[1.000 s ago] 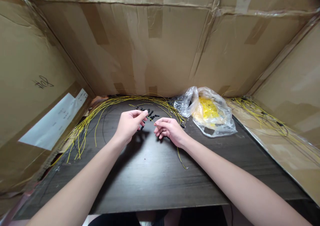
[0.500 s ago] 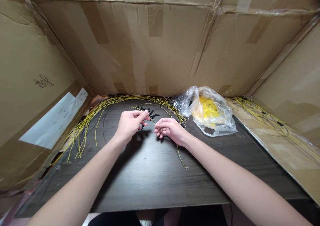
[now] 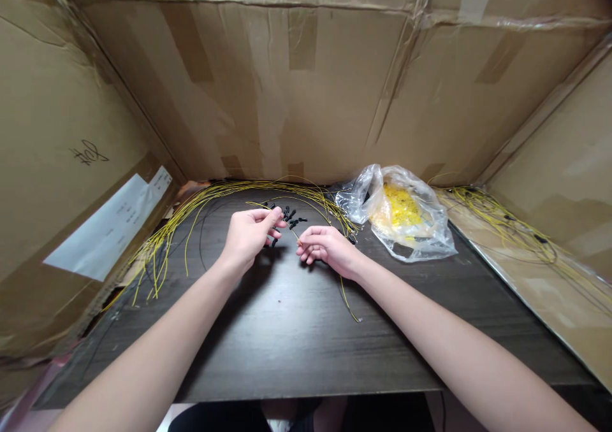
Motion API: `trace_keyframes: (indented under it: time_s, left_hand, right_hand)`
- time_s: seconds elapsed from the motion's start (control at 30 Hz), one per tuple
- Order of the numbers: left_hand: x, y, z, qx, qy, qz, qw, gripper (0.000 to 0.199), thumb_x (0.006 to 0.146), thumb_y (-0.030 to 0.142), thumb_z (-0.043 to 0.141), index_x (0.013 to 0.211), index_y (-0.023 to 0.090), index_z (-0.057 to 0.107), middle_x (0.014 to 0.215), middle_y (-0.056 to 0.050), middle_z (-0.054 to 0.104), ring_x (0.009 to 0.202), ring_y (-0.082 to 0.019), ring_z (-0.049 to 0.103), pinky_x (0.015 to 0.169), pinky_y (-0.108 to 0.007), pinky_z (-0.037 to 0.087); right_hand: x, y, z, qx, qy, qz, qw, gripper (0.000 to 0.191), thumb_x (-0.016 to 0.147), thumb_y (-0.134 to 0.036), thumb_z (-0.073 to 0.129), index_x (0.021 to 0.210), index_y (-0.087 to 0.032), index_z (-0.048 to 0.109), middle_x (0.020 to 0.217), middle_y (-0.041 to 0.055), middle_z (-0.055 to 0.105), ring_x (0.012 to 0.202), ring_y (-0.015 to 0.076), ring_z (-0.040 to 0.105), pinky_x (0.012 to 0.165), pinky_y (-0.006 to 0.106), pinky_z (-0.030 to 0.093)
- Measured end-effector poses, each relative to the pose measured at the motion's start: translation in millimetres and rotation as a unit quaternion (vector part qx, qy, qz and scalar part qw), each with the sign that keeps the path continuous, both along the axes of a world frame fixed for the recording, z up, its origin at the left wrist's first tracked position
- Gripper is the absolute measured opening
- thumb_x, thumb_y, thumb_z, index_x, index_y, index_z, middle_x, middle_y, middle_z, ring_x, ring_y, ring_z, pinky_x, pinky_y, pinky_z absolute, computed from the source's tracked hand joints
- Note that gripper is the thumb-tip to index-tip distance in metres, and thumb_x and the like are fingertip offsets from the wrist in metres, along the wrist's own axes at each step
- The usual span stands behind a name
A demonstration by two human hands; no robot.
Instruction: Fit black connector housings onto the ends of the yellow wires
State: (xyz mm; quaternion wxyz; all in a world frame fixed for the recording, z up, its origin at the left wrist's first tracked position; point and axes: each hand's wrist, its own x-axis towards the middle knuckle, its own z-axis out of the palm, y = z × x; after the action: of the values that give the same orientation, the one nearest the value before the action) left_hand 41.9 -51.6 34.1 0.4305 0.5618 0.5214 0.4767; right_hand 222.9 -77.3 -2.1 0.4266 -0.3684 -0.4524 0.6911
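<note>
Between my two hands a short stretch of thin yellow wire (image 3: 295, 234) spans the gap. The thumb and fingertips of my left hand (image 3: 246, 237) are pinched at its upper end; what else may be in them is too small to tell. My right hand (image 3: 329, 248) has its fingers curled and closed round the lower end. Several small black sleeve-like pieces (image 3: 291, 215) lie on the table just behind and beside my left fingertips. A wire end (image 3: 350, 308) comes out below my right wrist and lies on the dark table (image 3: 287, 343).
A bundle of long yellow wires (image 3: 229, 188) arcs along the back of the table. A clear plastic bag (image 3: 437, 244) with small yellow pieces (image 3: 400, 206) sits at back right. More wires (image 3: 507, 225) lie on cardboard at right. Cardboard walls (image 3: 335, 94) enclose the table.
Both hands stay almost in place, still close together at the wire. The whole view has shifted slightly to the right. Nothing is visibly let go or newly taken.
</note>
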Motion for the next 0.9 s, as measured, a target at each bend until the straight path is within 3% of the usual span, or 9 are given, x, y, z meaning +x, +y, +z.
trace_keyframes:
  time_s: [0.6, 0.9]
  left_hand:
    - [0.8, 1.2, -2.1, 0.001, -0.029, 0.019, 0.999, 0.044, 0.073, 0.053, 0.073, 0.087, 0.011, 0.072, 0.081, -0.012, 0.073, 0.053, -0.011, 0.06, 0.042, -0.019, 0.04]
    - [4.0, -3.9, -1.3, -0.048, 0.022, -0.084, 0.995, 0.04, 0.07, 0.051, 0.075, 0.081, 0.013, 0.072, 0.085, -0.012, 0.073, 0.061, -0.015, 0.064, 0.046, -0.021, 0.041]
  right_hand:
    - [-0.9, 0.3, -2.7, 0.028, -0.029, 0.011, 0.999, 0.026, 0.071, -0.035, 0.077, 0.078, -0.012, 0.066, 0.07, 0.0057, 0.068, 0.057, 0.0113, 0.062, 0.055, 0.023, 0.05]
    - [-2.0, 0.7, -2.8, 0.024, -0.033, 0.004, 0.999, 0.022, 0.071, -0.032, 0.075, 0.076, -0.013, 0.065, 0.069, 0.0056, 0.068, 0.055, 0.0114, 0.061, 0.054, 0.024, 0.05]
